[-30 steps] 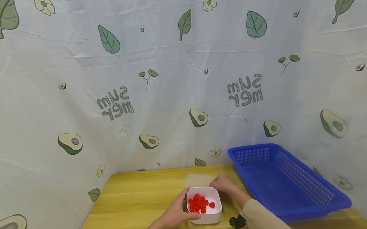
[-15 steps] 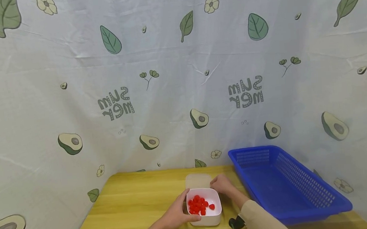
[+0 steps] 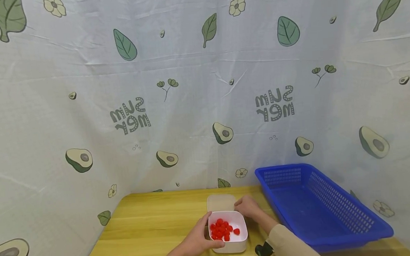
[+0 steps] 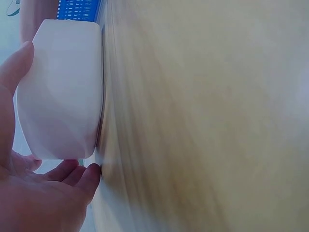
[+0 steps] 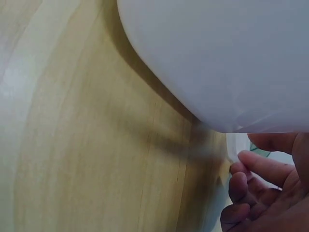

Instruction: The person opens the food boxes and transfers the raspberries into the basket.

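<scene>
A square, round-cornered, pale plastic box (image 3: 233, 248) with a white interior is set upright on a yellow wood-grain table (image 3: 154, 223). It is held at its left side by the left hand (image 3: 196, 236), with the thumb laid along the near rim and the index finger bent to the far left corner. Small red raspberry-like pieces (image 3: 220, 229) are gathered in the box's left part, one lying apart to the right. Just behind the box, a flat beige lid (image 3: 221, 202) is seen. The right hand (image 3: 249, 207) is placed at the far right corner, its fingers bent and the tips brought to the lid's edge; whether the lid is pinched cannot be told. A blue perforated plastic basket (image 3: 306, 200) is stood on the right, before a white cloth backdrop (image 3: 190, 109) printed with avocados and leaves.
</scene>
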`<state>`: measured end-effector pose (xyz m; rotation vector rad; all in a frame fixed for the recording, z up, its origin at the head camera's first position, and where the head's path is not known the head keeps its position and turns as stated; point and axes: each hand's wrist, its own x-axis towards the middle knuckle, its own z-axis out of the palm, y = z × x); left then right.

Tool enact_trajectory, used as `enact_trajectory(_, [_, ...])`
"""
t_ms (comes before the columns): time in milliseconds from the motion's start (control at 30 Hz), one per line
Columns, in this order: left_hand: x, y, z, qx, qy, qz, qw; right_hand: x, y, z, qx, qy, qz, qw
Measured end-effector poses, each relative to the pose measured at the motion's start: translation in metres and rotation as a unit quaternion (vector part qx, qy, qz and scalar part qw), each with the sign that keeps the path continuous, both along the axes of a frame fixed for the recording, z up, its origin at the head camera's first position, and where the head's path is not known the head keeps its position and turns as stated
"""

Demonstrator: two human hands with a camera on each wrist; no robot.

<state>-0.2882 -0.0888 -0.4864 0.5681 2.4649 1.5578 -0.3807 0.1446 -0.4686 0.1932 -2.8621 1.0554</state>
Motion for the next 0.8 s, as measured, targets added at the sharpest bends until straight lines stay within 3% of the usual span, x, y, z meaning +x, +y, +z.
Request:
enact_trajectory(200, [0.001, 0.0, 0.0, -0.004, 0.006, 0.004, 1.0, 0.002, -0.002, 0.001, -0.019, -0.019, 0.008, 0.9996])
enact_trajectory(433, [0.0, 0.003, 0.002, -0.016, 0.004, 0.018, 0.9997, 0.011, -0.002, 0.013, -0.058, -0.047, 0.013, 0.9971])
enact_trajectory(800, [0.002, 0.004, 0.002, -0.023, 0.027, 0.019, 0.9992, 0.024, -0.002, 0.021, -0.092, -0.036, 0.024, 0.9948])
